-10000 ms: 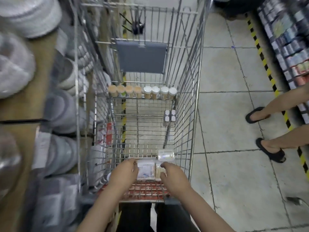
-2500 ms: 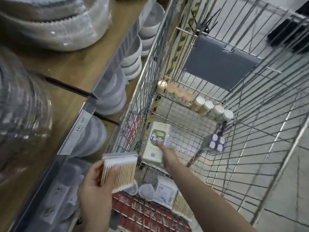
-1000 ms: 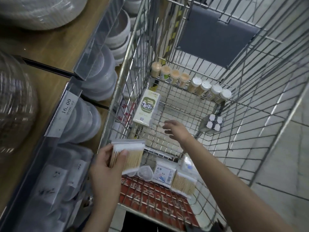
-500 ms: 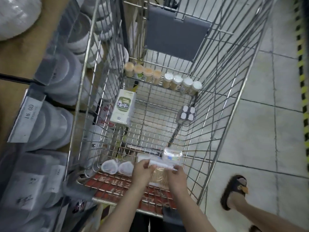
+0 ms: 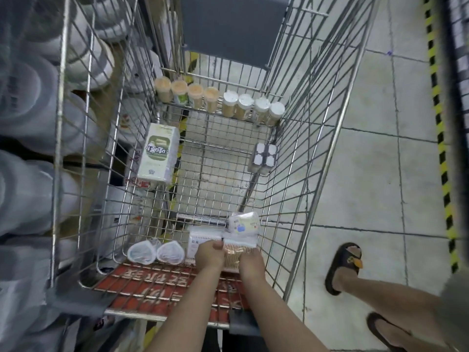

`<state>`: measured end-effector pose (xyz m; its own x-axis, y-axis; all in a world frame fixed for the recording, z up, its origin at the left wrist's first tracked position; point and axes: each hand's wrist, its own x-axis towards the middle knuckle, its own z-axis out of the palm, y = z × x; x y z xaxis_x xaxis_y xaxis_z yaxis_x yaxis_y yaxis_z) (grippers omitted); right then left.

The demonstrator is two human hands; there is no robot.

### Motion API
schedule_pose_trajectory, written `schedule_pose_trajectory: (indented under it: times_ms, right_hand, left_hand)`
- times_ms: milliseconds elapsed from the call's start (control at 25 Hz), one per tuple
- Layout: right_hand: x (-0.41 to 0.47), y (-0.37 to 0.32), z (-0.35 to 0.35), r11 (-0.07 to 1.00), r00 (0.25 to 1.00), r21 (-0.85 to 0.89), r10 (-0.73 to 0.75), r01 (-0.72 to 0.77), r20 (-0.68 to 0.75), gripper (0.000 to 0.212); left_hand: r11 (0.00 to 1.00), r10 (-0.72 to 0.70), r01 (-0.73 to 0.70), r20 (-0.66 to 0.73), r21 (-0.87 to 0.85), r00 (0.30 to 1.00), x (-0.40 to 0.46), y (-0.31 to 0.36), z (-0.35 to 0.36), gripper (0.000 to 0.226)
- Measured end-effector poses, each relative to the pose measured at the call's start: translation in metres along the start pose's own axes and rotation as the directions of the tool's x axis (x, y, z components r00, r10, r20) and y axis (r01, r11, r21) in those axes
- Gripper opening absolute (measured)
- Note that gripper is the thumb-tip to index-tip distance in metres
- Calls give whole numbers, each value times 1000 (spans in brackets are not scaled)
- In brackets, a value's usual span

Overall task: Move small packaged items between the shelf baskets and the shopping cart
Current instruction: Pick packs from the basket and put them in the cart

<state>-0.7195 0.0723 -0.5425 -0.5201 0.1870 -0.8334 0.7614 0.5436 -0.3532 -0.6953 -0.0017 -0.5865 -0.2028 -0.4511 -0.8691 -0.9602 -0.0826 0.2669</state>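
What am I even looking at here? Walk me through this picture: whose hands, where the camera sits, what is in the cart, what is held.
There is no machine: a person wears a camera on the head, looking down at their own bare hands. The wire shopping cart stands beside store shelves. The left hand and right hand together hold a clear pack of cotton swabs at the near end of the cart. Next to it lie another swab pack, a small clear box and two heart-shaped boxes. Further in stands a green-and-white box, a small four-pack and a row of jars along the far end. The sandalled feet on the right belong to a bystander.
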Motion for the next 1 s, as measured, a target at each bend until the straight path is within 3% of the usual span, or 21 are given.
schedule_pose_trajectory:
  times_ms: [200, 280, 320, 400, 480, 600, 680, 800, 920, 1000]
  right_hand:
    - [-12, -5, -7, 998, 1000, -58, 6, -6, 10, 35]
    - [-28, -10, -15, 964, 992, -241, -96, 112, 77, 33]
    - [-36, -15, -20, 894, 974, -392, -172, 217, 147, 33]
    - [-60, -26, -34, 576, 882, -674, -373, 463, 287, 32]
    - [-85, -31, -53, 196, 721, -795, -581, 574, 377, 27]
    - [-116, -31, -82, -73, 578, -802, -656, 593, 487, 32]
    - [-142, -35, -101, -123, 586, -783, -596, 609, 549, 23]
    - [-174, -42, -120, -142, 552, -745, -586, 652, 594, 46]
    - [-199, -47, -127, -183, 484, -712, -618, 678, 620, 42]
    - [-211, -50, -124, -195, 426, -637, -594, 746, 682, 38]
  left_hand:
    - [984, 78, -96, 120, 153, 990, -3, 2, -11, 33]
    - [952, 115, -152, 150, 264, 982, -13, 0, -24, 37]
    - [929, 148, -192, 159, 316, 976, -20, -2, -33, 37]
    - [877, 239, -293, 185, 381, 953, -34, -6, -54, 34]
    - [831, 302, -367, 216, 417, 929, -54, -11, -79, 29]
    - [757, 398, -458, 227, 467, 889, -91, -21, -116, 28]
    - [703, 496, -522, 193, 483, 847, -120, -26, -142, 27]
    - [618, 605, -556, 116, 555, 788, -174, -38, -179, 27]
    - [658, 655, -525, -68, 539, 752, -233, -65, -211, 30]
    - [741, 628, -476, -239, 474, 741, -274, -94, -222, 30]
